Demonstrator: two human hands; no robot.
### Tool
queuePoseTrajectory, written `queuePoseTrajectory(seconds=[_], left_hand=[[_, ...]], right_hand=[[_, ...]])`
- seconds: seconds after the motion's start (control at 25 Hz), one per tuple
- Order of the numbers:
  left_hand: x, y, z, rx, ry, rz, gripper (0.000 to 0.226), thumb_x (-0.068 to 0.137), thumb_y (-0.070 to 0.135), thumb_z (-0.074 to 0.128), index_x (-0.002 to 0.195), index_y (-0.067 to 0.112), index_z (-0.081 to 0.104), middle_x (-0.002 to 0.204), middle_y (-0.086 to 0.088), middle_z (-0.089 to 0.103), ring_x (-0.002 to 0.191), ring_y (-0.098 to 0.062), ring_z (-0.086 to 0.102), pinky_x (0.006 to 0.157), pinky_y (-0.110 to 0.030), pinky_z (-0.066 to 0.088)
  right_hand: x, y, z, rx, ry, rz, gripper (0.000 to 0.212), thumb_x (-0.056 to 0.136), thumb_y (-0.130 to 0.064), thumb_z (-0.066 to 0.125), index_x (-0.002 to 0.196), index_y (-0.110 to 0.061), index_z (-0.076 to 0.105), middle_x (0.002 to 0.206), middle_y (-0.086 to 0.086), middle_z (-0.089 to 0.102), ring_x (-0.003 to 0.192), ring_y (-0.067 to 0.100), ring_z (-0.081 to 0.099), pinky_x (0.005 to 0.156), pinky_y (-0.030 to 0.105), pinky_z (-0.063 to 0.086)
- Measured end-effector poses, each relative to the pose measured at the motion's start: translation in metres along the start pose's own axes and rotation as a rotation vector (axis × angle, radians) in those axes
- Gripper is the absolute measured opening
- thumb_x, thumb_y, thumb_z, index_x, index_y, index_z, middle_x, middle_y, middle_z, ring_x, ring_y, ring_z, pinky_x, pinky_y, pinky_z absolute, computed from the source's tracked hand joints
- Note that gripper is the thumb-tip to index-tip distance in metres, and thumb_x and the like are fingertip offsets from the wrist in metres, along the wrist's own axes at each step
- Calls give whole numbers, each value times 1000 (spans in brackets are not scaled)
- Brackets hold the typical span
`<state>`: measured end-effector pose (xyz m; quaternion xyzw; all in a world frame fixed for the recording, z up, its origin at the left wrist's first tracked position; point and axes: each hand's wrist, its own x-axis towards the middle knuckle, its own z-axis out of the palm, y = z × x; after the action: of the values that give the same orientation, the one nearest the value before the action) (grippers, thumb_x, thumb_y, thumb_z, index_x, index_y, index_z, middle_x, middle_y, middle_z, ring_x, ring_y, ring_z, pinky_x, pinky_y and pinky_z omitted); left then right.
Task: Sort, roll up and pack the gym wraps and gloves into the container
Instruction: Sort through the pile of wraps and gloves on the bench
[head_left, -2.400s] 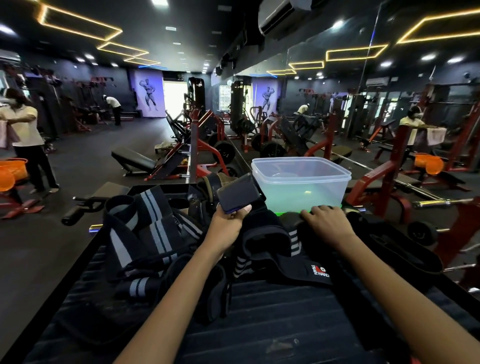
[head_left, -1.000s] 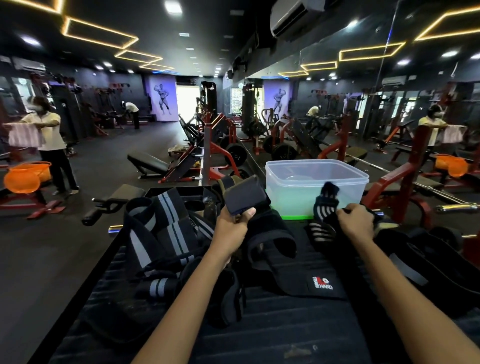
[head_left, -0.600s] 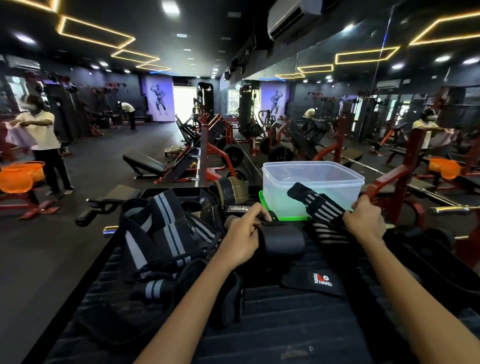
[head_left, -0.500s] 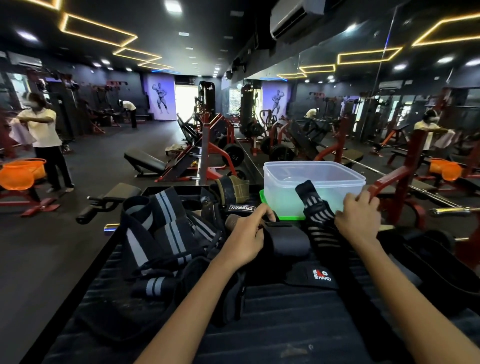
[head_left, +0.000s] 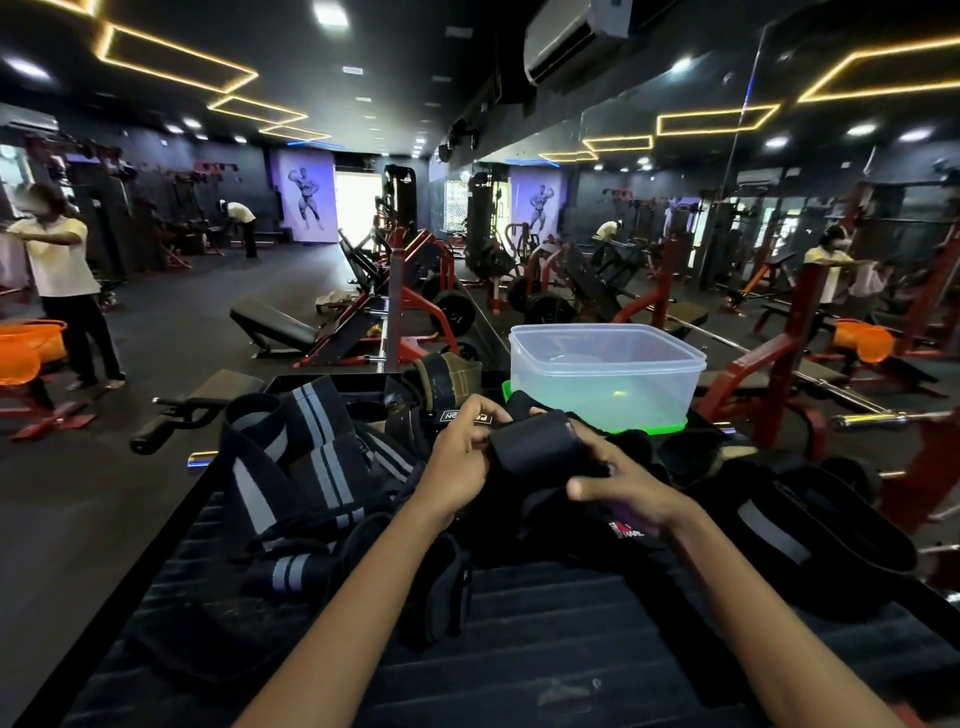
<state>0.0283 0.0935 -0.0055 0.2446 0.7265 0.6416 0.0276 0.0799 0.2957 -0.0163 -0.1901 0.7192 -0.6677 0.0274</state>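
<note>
Translucent, smooth plastic in the clear rectangular container, faintly glossy, on a bright green plastic lid beneath. Matt woven cloth in the black wraps with grey stripes, coarse and elastic-looking. Softer, dull black fabric in the rolled black wrap gripped between left hand and right hand. Ribbed, matt black padding on the bench surface. Polished chrome on the metal bar end; red painted steel on the machine frame.

black wrap part rolled, clear container upright behind
</note>
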Motion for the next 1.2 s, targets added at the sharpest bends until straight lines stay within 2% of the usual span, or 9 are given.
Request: queuePoseTrajectory(seconds=[0.12,0.24,0.4,0.6,0.68,0.76,0.88,1.08,1.2], left_hand=[[2,-3,3,-156,-4,-84,19,94,0,53,90,19,56,83,-4,66,80,-21,58,67,-30,45],[3,-1,5,-325,-141,-230,27,96,11,56,122,19,51,116,-7,64,107,-22,62,91,-37,52],[-5,18,1,-279,-216,-301,44,94,11,56,131,22,35,103,2,58,67,-5,60,68,-32,50],[-13,18,11,134,-290,-218,82,85,27,72,145,28,16,101,25,41,94,4,51,70,-13,45],[-10,17,12,122,-257,-235,71,88,26,67,143,28,21,101,21,47,92,3,52,68,-13,48],[-9,17,11,40,-238,-283,58,91,26,60,139,28,29,105,9,53,98,-11,58,77,-31,57],[-8,16,11,-1,-260,-337,47,93,25,52,137,28,34,112,1,53,102,-21,59,78,-40,57],[0,5,9,34,-315,-346,57,93,22,54,145,28,31,128,-3,54,117,-21,55,104,-36,44],[1,0,10,175,-292,-299,33,93,30,62,122,19,52,121,0,60,110,-13,58,97,-30,46]], right_hand=[[5,1,12,-242,167,-54,80,69,-7,81,137,-33,47,133,-15,57,123,5,54,94,18,46],[6,5,15,-179,199,-25,64,79,-7,75,131,-36,50,127,-12,61,113,2,59,92,20,48],[5,6,6,-18,244,115,52,83,-19,69,131,-27,52,122,16,64,100,25,64,81,33,54],[3,11,-2,24,326,237,37,85,-14,69,119,-21,58,114,6,70,98,16,69,85,29,54],[4,14,0,50,350,241,47,79,-7,74,122,-11,54,108,6,71,94,17,69,84,29,54],[5,13,-3,93,374,226,66,67,-7,80,125,-4,50,106,10,71,94,22,69,83,34,53],[4,12,-7,130,345,204,69,60,-7,77,125,-16,55,115,13,70,103,27,67,86,37,52],[1,12,-7,159,287,206,63,58,-1,74,117,-16,57,103,12,70,94,25,68,77,31,54],[2,16,-6,75,296,156,57,53,-3,81,104,-16,58,99,8,65,94,20,63,81,29,50]])
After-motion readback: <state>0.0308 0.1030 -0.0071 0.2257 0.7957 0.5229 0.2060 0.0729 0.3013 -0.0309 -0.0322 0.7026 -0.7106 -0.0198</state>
